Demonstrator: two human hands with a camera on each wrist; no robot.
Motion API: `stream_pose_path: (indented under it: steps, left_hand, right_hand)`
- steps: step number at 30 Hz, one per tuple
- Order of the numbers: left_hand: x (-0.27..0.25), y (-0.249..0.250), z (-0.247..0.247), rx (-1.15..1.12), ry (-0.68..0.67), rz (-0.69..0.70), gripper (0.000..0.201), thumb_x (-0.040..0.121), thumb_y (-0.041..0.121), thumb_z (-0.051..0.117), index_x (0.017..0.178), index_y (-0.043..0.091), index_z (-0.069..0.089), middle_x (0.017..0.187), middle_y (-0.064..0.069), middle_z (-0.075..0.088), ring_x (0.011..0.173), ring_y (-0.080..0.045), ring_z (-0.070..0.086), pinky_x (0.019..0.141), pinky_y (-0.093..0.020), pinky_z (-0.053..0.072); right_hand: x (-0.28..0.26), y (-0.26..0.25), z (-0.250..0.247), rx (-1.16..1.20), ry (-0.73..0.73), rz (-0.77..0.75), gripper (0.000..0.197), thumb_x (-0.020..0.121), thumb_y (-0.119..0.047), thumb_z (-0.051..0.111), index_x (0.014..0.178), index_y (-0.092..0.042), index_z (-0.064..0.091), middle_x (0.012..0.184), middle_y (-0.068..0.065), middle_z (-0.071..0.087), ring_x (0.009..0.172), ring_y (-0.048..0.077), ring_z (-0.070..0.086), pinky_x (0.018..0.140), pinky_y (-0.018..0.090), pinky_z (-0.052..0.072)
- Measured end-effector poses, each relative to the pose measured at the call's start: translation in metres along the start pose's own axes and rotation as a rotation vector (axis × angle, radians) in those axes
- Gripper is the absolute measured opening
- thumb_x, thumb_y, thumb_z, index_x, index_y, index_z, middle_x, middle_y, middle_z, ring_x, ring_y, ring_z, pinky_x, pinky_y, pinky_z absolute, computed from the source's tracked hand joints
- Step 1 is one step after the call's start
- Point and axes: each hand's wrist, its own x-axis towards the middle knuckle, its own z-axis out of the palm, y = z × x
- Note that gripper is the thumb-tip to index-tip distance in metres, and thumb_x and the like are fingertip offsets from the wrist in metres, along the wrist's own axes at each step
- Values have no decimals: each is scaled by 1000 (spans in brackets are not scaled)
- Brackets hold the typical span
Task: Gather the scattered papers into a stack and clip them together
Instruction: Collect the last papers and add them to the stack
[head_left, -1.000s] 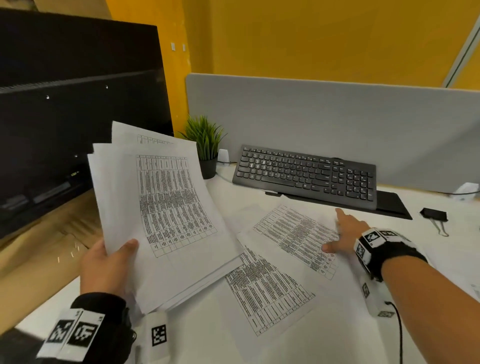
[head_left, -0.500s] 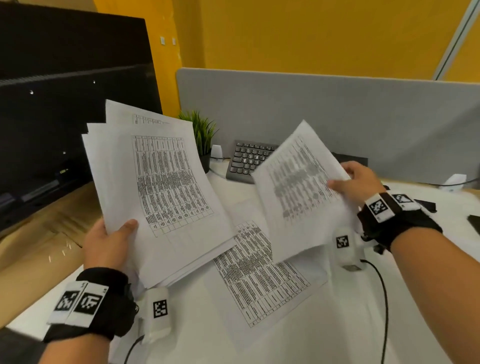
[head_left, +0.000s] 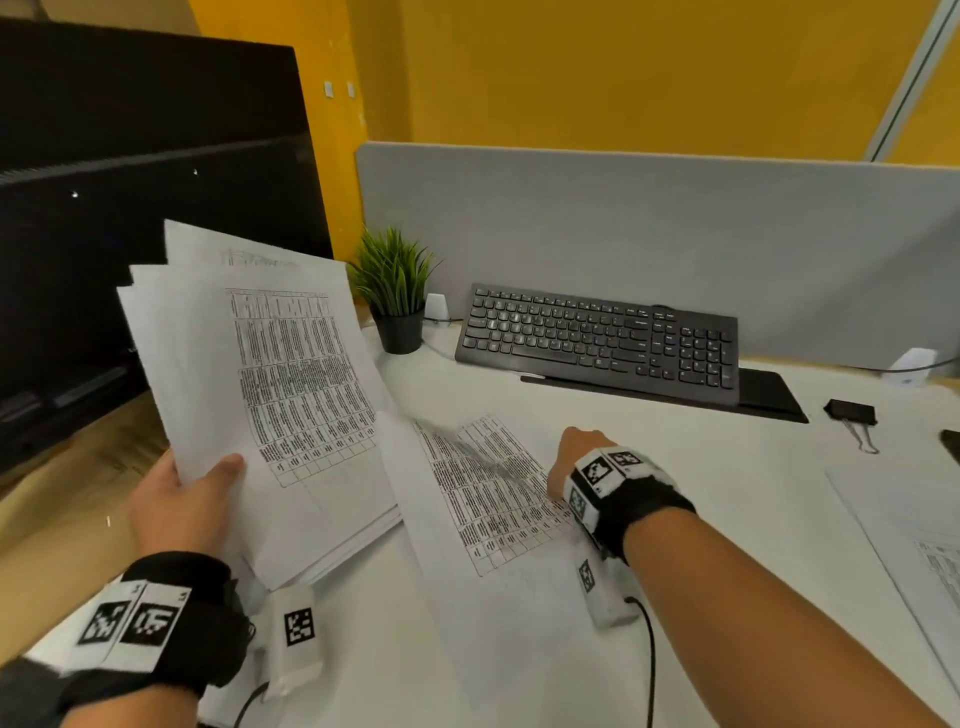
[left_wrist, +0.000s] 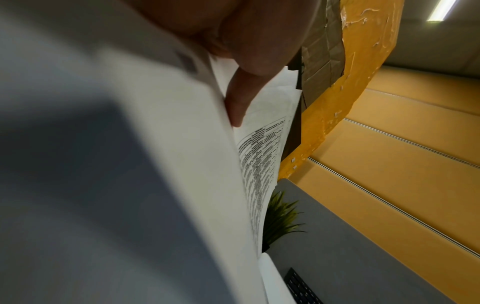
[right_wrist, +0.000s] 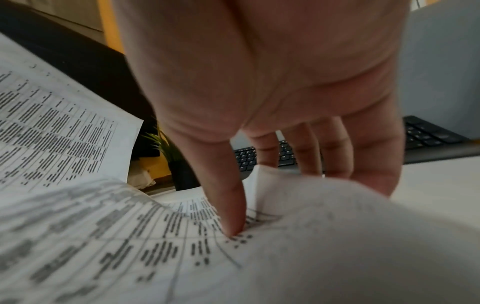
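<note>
We see the gathered stack of papers (head_left: 260, 395) held up off the surface (head_left: 727, 493), tilted, its long axis running from the left hand (head_left: 182, 506) up and away toward the black monitor (head_left: 130, 208); the printed table faces us. The left hand grips the stack's lower left corner, thumb on top, as it did half a second ago. What differs is the right side: the sheet that the right hand (head_left: 571, 462) then held in the air is now gone from it, and that hand has come down onto a loose sheet (head_left: 483, 493) lying on the surface. In the right wrist view the thumb (right_wrist: 228, 197) presses on the printed face while the fingers (right_wrist: 374, 156) curl past the sheet's far edge, which buckles upward between them. This loose sheet lies just right of the stack, its long axis running away from us, its left edge under the stack's lower corner. Beyond it stand a keyboard (head_left: 597, 338) and a small potted plant (head_left: 395, 296); a black binder clip (head_left: 852, 413) lies well apart to the right, and further sheets (head_left: 914, 545) lie at the right border.
</note>
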Motion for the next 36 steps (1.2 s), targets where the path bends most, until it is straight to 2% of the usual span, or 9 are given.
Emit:
stream_pose_path:
  steps: [3, 8, 12, 16, 19, 24, 29, 33, 36]
  left_hand:
    - [0, -2, 1, -10, -9, -4, 33, 86, 12, 60, 119, 14, 59, 111, -10, 63, 100, -30, 60, 94, -48, 46]
    - [2, -5, 1, -19, -22, -10, 34, 86, 13, 60, 120, 14, 59, 109, -9, 63, 98, -29, 60, 94, -47, 46]
    - [6, -6, 3, -24, -31, 13, 35, 86, 13, 61, 120, 16, 59, 112, -10, 64, 101, -30, 61, 96, -48, 46]
    - [2, -3, 18, -61, -109, 10, 32, 88, 10, 58, 120, 16, 58, 111, -8, 63, 99, -29, 60, 89, -40, 46]
    - [-10, 3, 33, -78, -215, -6, 30, 88, 12, 59, 117, 19, 57, 109, -8, 63, 98, -31, 61, 84, -41, 48]
    - [-45, 20, 59, -60, -505, 65, 14, 86, 11, 63, 99, 15, 62, 87, -4, 70, 82, -24, 69, 60, -29, 58]
    - [-69, 25, 86, -122, -694, 91, 15, 92, 18, 54, 99, 26, 65, 96, 3, 75, 91, -20, 70, 76, -32, 58]
    - [-89, 30, 108, -118, -757, 97, 27, 93, 50, 29, 107, 40, 50, 108, 22, 57, 102, 3, 56, 92, -16, 40]
    - [-96, 32, 124, -51, -823, 235, 21, 95, 28, 48, 110, 42, 51, 110, 26, 60, 99, 13, 58, 91, -14, 45]
  right_hand:
    - [-1, 1, -4, 71, -18, 51, 46, 72, -15, 75, 110, -8, 51, 84, 2, 54, 83, 25, 57, 61, 27, 44]
    - [-3, 15, -16, 348, -97, 116, 46, 81, -12, 67, 124, 1, 55, 129, 18, 56, 119, 32, 53, 80, 29, 42]
    - [-14, 23, -75, 455, 351, 85, 27, 87, -7, 58, 113, -4, 62, 100, 15, 65, 85, 28, 60, 68, 26, 41]
    - [-55, 10, -138, 648, 788, -298, 21, 88, -12, 60, 107, -14, 68, 87, 3, 65, 77, 19, 59, 68, 23, 40]
    - [-68, 5, -148, 1128, 645, -476, 21, 84, -10, 67, 102, -18, 67, 93, -4, 71, 82, 13, 68, 72, 29, 54]
    - [-33, 22, -90, 1341, 302, -265, 26, 85, -10, 66, 111, -9, 66, 105, 7, 72, 92, 22, 69, 80, 38, 55]
    - [-25, 64, -56, 1393, -7, -46, 34, 87, -13, 64, 119, -4, 56, 107, 14, 70, 93, 29, 69, 79, 42, 55]
    - [-38, 82, -56, 1302, 58, -84, 35, 81, -16, 72, 115, -14, 62, 105, 6, 73, 96, 27, 69, 90, 49, 52]
    - [-59, 79, -70, 1220, 396, -150, 24, 84, -14, 68, 107, -21, 66, 98, -3, 73, 91, 16, 69, 85, 38, 54]
